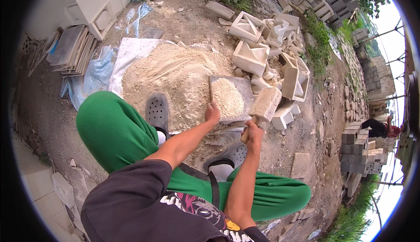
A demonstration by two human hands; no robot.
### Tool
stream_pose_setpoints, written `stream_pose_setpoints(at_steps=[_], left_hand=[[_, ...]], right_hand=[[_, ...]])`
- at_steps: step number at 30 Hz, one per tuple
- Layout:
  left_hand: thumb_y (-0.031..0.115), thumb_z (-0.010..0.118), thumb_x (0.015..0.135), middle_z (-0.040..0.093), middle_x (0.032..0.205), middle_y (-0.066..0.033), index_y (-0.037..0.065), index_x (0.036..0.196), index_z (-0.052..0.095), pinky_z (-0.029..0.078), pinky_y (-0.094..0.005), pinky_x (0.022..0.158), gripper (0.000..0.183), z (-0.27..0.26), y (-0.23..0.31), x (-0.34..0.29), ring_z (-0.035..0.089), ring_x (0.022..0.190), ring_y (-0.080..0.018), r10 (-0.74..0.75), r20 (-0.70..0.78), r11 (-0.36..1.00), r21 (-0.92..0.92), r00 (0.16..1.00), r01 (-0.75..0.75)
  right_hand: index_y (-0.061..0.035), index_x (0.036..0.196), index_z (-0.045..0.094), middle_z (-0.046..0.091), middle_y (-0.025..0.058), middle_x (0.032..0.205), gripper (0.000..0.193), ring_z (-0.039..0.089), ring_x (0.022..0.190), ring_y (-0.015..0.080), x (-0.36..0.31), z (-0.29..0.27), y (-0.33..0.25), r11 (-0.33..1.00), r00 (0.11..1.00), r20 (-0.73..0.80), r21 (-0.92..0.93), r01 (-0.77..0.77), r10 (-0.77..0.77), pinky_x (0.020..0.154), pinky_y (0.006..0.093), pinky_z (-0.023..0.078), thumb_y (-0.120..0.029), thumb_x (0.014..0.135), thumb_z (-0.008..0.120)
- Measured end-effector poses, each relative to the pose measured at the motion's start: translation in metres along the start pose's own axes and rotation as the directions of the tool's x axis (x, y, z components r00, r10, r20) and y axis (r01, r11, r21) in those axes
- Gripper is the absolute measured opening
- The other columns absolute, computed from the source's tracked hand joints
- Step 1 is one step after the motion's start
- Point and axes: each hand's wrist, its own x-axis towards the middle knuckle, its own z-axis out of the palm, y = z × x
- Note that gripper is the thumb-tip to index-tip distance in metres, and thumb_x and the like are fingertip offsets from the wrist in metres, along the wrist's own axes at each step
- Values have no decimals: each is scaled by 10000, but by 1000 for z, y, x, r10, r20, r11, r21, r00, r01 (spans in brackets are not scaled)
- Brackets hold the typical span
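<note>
My right hand (253, 134) is closed round the handle of a mallet with a thick, pale, block-shaped head (265, 104). That head is over the right edge of a flat grey slab (246, 84). On the slab is a heap of coarse cream-coloured crumbs (227, 98). My left hand (213, 113) is at the heap's left side, over the slab's edge, with its fingers bent down against the crumbs. It seems to hold nothing, though its palm is hidden. Left of the slab spreads a larger mound of pale powder (175, 73) on a white sheet (133, 49).
Broken cream-coloured moulded blocks (251, 57) are piled close beyond the mallet. Grey clogs (156, 113) on my feet flank the work spot. Stacked boards (72, 51) and blue plastic (95, 73) lie at left. A person (385, 128) is far right by grey blocks (353, 148).
</note>
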Motion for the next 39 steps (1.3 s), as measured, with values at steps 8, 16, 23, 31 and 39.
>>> stream_pose_setpoints(at_steps=[8,16,23,31,39], left_hand=[[519,274,1051,669,1028,-301,-6,1113,591,470,-567,858,617,-19,2,-10,628,982,-492,83,-29,995,52,996,-82],[463,319,1052,673,1014,-316,-38,1064,627,470,-553,871,589,-90,33,-10,627,998,-497,141,-224,990,31,964,-138],[463,318,1041,666,1038,-337,-77,1056,659,473,-546,904,639,-163,72,30,631,1028,-493,266,-204,959,158,942,-237],[453,313,1037,667,1052,-338,-98,1061,666,470,-540,931,655,-164,69,30,631,1046,-494,220,-218,964,201,951,-177],[459,333,1023,655,1110,-346,-99,1116,666,465,-522,957,656,-180,83,26,623,1100,-477,167,-239,980,148,957,-134]], right_hand=[[34,830,595,581,92,650,206,573,461,219,-43,-2,-38,992,998,1,107,69,-69,437,337,488,-128,745,690],[33,791,628,596,92,603,159,584,469,185,-52,34,32,947,944,100,96,307,-316,453,329,487,-117,787,679],[54,820,689,701,135,702,304,685,615,246,-44,89,129,930,936,157,-144,339,-317,622,396,534,-237,755,742],[15,774,667,655,89,603,225,639,518,183,-74,98,121,780,795,201,-168,603,-572,517,344,491,-204,774,719],[29,810,669,659,89,607,246,657,541,175,-104,80,80,921,900,347,-184,342,-265,532,339,505,-207,772,725]])
